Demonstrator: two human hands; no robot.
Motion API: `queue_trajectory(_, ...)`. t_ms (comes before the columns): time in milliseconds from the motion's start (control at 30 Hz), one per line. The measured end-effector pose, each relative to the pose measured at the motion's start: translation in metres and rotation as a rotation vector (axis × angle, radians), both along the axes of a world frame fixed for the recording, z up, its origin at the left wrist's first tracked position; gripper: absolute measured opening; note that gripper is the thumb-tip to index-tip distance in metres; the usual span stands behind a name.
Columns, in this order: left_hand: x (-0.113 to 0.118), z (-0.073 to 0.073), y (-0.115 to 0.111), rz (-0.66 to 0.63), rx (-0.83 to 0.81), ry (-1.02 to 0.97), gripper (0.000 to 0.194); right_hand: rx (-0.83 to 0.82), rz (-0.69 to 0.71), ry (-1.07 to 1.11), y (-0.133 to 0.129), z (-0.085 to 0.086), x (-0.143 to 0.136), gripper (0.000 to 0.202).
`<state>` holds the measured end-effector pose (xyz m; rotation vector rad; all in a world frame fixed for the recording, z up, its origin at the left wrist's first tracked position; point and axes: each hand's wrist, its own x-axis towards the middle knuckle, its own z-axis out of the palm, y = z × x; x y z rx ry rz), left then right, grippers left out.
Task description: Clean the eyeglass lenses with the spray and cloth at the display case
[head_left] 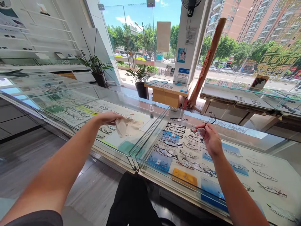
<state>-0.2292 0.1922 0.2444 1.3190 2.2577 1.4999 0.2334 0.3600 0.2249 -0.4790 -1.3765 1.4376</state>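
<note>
My left hand [109, 118] is closed on the edge of a crumpled beige cloth [129, 126], over the glass counter at the left; its fingertips are partly hidden by the cloth. In my right hand [213, 138] is a pair of dark-framed eyeglasses [211, 116], pinched between thumb and fingers above the right-hand glass case. One lens stands up above the fingers and the other shows lower down beside them. A small spray bottle [151, 112] stands upright on the counter between the hands, apart from both.
Rows of eyeglasses [172, 136] lie in the right glass case [162, 114], with a yellow case [184, 178] near its front. More frames fill the left display [76, 113]. Beyond the counter are potted plants [141, 81], a wooden cabinet [166, 95] and a leaning wooden post [208, 59].
</note>
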Motion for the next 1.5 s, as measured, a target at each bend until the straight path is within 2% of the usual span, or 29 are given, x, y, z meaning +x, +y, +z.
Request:
queue_trajectory(67,0.006,0.016,0.005,-0.035,-0.041,-0.048,0.061,0.001,-0.003,-0.002,0.0,0.001,0.0,0.024)
queue_trajectory(133,0.009,0.038,0.013,-0.078,-0.081,-0.133,0.056,0.007,-0.012,-0.009,0.0,0.002,0.0,0.024)
queue_trajectory(200,0.012,0.064,0.022,-0.164,-0.12,-0.309,0.043,0.011,-0.024,-0.006,0.001,0.004,0.001,0.025)
queue_trajectory(267,0.02,0.088,0.032,-0.303,-0.139,-0.48,0.036,0.009,-0.029,0.01,0.002,0.006,0.002,0.025)
queue_trajectory(333,0.036,0.105,0.045,-0.443,-0.101,-0.582,0.031,0.005,-0.025,0.032,0.002,0.009,0.005,0.024)
queue_trajectory(400,0.061,0.113,0.06,-0.551,-0.029,-0.621,0.026,0.01,-0.017,0.05,0.002,0.013,0.007,0.023)
queue_trajectory(533,0.123,0.109,0.093,-0.686,0.058,-0.684,0.027,0.023,0.006,0.083,0.002,0.019,0.012,0.023)
queue_trajectory(700,0.196,0.088,0.13,-0.82,0.028,-0.75,0.037,0.015,0.056,0.089,0.004,0.021,0.013,0.022)
queue_trajectory(800,0.229,0.072,0.148,-0.904,0.002,-0.741,0.039,0.036,0.094,0.075,0.005,0.02,0.011,0.024)
queue_trajectory(900,0.252,0.062,0.16,-0.988,0.012,-0.749,0.043,0.054,0.134,0.062,0.005,0.017,0.009,0.025)
queue_trajectory(1000,0.267,0.062,0.169,-1.048,0.036,-0.736,0.044,0.045,0.139,0.053,0.007,0.016,0.01,0.026)
queue_trajectory(1100,0.276,0.07,0.176,-1.077,0.051,-0.693,0.042,0.026,0.122,0.04,0.012,0.025,0.015,0.027)
queue_trajectory(1333,0.277,0.09,0.195,-1.092,0.17,-0.673,0.037,0.124,0.177,-0.079,0.026,0.08,0.024,0.027)
queue_trajectory(1500,0.266,0.102,0.191,-1.098,0.256,-0.682,0.037,0.231,0.239,-0.151,0.034,0.109,0.021,0.026)
